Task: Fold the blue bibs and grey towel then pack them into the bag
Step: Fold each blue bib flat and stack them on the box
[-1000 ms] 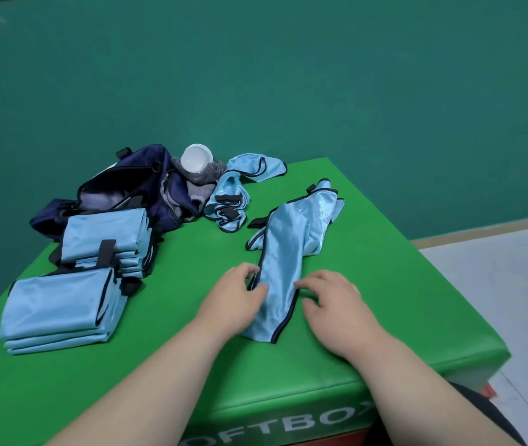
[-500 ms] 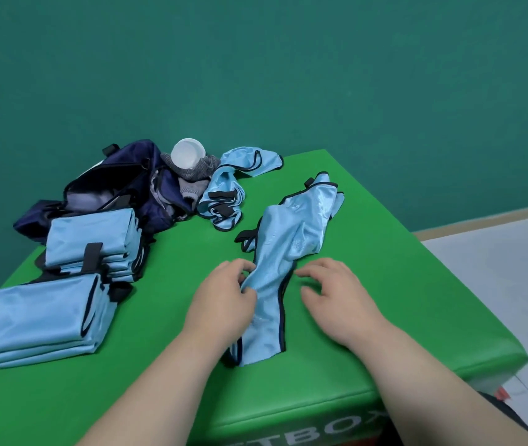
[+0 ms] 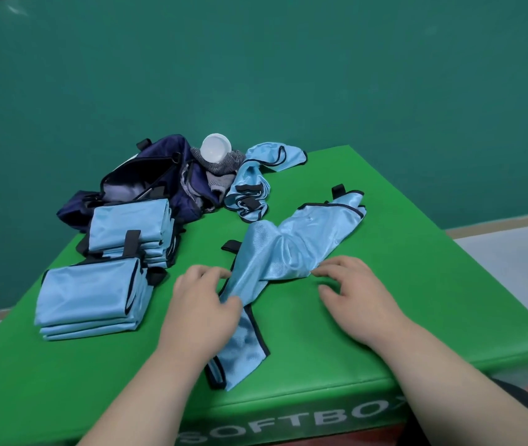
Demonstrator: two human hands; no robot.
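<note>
Here, bib in left grip, twisted

Loose bib stretched across the green bench, others stacked near the navy bag.
The light-blue, black-trimmed loose bib lies twisted, its far end fanned out and its near end by the bench's front edge; the left hand pinches its narrow middle. A crumpled bib lies beyond it, beside the grey towel, which is bunched against the open bag at the far left. Two stacks of folded bibs, the near stack and the far stack, sit in front of the bag.
</note>
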